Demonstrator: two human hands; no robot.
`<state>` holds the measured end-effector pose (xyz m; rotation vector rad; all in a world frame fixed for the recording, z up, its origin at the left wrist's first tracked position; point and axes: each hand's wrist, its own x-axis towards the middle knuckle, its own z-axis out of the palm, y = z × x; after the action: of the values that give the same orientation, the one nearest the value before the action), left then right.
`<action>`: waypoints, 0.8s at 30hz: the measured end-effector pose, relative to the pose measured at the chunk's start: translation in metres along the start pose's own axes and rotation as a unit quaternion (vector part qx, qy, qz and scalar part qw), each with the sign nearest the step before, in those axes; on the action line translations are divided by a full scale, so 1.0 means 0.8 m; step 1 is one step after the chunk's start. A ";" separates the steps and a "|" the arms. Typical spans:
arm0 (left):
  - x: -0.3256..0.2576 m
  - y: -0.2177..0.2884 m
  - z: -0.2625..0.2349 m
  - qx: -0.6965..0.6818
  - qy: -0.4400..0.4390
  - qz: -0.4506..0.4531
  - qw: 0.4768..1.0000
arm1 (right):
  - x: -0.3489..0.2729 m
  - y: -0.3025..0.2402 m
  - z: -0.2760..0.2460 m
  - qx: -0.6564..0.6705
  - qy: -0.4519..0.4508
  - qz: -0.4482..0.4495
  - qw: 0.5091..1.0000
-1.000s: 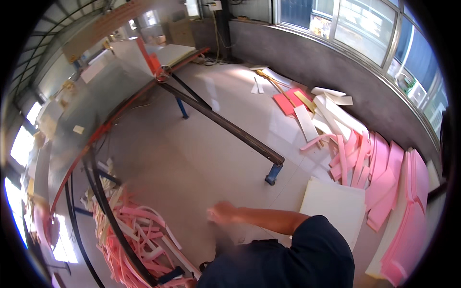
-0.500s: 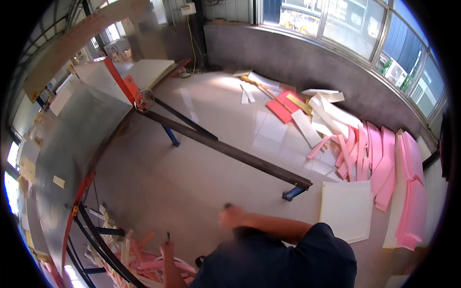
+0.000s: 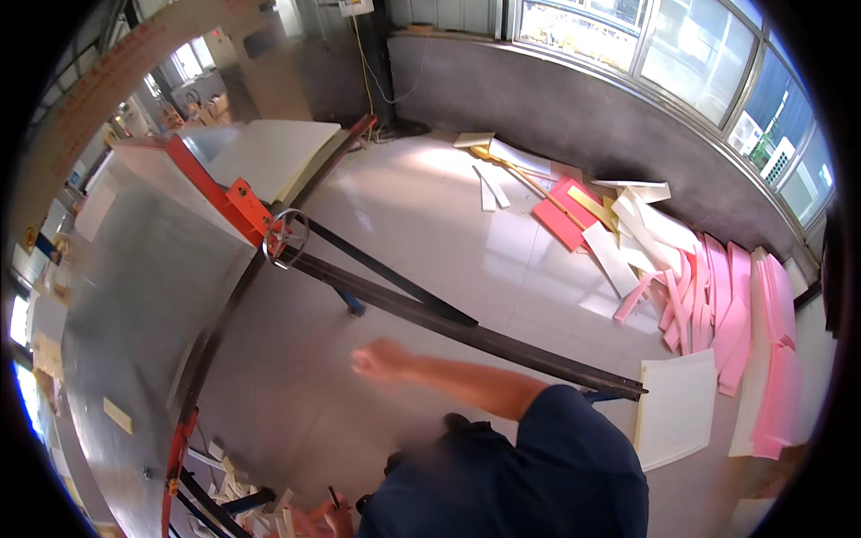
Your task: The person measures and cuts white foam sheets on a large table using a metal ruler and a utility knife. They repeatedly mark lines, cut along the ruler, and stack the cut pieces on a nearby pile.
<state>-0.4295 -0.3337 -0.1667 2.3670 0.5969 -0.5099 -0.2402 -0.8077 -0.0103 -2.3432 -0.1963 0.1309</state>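
Low in the view, near the frame's bottom edge, is my left hand (image 3: 339,518), closed around a short dark stick-like thing (image 3: 334,496) whose kind I cannot make out. My right arm reaches out to the left over the floor. At its end my right hand (image 3: 383,360) is curled closed and slightly blurred; whether anything is inside it does not show. Beyond that hand runs a long dark metal rail (image 3: 448,325). A spoked handwheel (image 3: 285,238) sits at the rail's far end, beside an orange-red bracket (image 3: 242,197).
A large grey metal table (image 3: 143,314) fills the left, bearing a small cream block (image 3: 117,416) and a white panel (image 3: 269,157). Foam offcuts lie below its near end. Along the wall are white boards (image 3: 610,260), pink foam strips (image 3: 731,314) and a white square sheet (image 3: 677,408).
My body and view have moved forward toward the rail and handwheel. My right hand has swung out to the left and forward; the left one has dropped toward the lower edge, still gripping the dark thing.
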 end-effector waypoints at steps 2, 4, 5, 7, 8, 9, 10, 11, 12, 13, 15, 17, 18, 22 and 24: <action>0.029 -0.036 -0.023 0.072 -0.016 -0.022 0.997 | 0.093 -0.023 -0.016 0.054 0.092 0.004 0.994; 0.076 -0.056 -0.051 0.111 -0.026 -0.043 0.993 | 0.177 -0.034 -0.027 0.103 0.163 0.004 0.981; 0.099 -0.065 -0.061 0.120 -0.032 -0.051 0.991 | 0.216 -0.031 -0.024 0.115 0.181 0.023 0.976; 0.147 -0.079 -0.091 0.131 -0.024 -0.071 0.989 | 0.294 -0.030 -0.021 0.170 0.198 0.069 0.963; 0.176 -0.076 -0.098 0.134 -0.020 -0.070 0.988 | 0.322 -0.020 -0.028 0.201 0.187 0.099 0.956; 0.216 -0.069 -0.107 0.148 -0.017 -0.054 0.987 | 0.351 0.003 -0.040 0.301 0.205 0.070 0.929; 0.249 -0.063 -0.116 0.166 -0.007 -0.027 0.986 | 0.383 0.022 -0.049 0.417 0.206 0.091 0.881; 0.286 -0.055 -0.123 0.182 0.006 0.002 0.983 | 0.416 0.020 -0.060 0.409 0.214 0.095 0.882; 0.332 -0.049 -0.132 0.197 0.022 0.036 0.980 | 0.444 0.014 -0.067 0.399 0.227 0.111 0.881; 0.375 -0.029 -0.142 0.178 0.039 0.055 0.982 | 0.488 0.007 -0.082 0.441 0.234 0.112 0.859; 0.435 0.129 -0.184 -0.060 0.098 -0.084 0.990 | 0.557 0.012 -0.120 0.501 0.284 0.140 0.805; 0.472 0.208 -0.242 -0.080 0.173 -0.019 0.981 | 0.650 0.025 -0.140 0.543 0.272 0.143 0.781; 0.489 0.232 -0.257 -0.087 0.206 0.011 0.975 | 0.697 0.048 -0.141 0.560 0.266 0.150 0.770; 0.562 0.280 -0.278 -0.038 0.222 0.031 0.974 | 0.856 0.212 -0.148 0.462 0.293 0.224 0.807; 0.564 0.244 -0.288 0.056 0.220 -0.007 0.974 | 0.908 0.204 -0.121 0.409 0.347 0.375 0.756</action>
<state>0.0922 -0.1881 -0.1281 2.6016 0.7968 -0.0160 0.5054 -0.8570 -0.0840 -1.3169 0.9910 -0.2373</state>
